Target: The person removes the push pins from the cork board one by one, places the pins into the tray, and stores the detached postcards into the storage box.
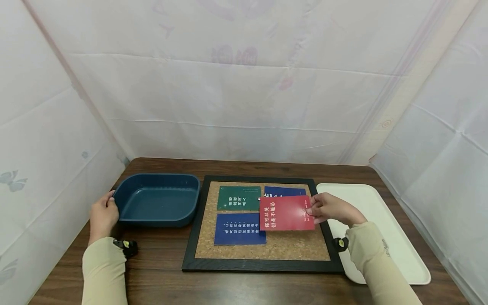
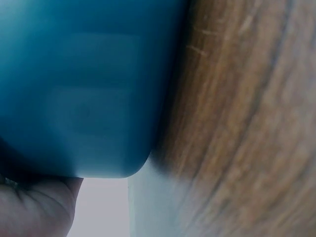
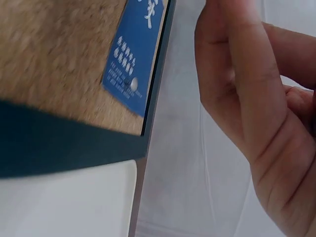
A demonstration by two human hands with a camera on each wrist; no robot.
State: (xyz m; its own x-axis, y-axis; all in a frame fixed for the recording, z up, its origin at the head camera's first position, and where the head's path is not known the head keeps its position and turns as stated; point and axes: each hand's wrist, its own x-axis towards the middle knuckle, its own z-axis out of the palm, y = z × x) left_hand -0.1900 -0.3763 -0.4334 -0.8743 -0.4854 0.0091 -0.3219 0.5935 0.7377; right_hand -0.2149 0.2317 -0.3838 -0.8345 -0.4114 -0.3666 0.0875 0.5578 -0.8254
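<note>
My right hand (image 1: 335, 208) pinches a red card (image 1: 286, 213) with white printed characters by its right edge, over the corkboard (image 1: 297, 245). The card overlaps a blue card (image 1: 286, 191) at the board's upper right, which in the right wrist view has a pin (image 3: 134, 84) near its corner. A green card (image 1: 239, 198) and another blue card (image 1: 240, 229) lie on the cork to the left. At the far left, my left hand (image 1: 103, 214) grips the left rim of a dark blue basin (image 1: 156, 220). Its thumb side (image 2: 39, 207) shows below the basin's wall in the left wrist view.
The corkboard's black frame (image 1: 263, 266) runs close beside the basin. A white tray (image 1: 396, 254) stands on the right under my right forearm, partly covered by the sleeve. All of it rests on a brown wooden table (image 1: 160, 271), with white sheets (image 1: 244, 97) hanging around it.
</note>
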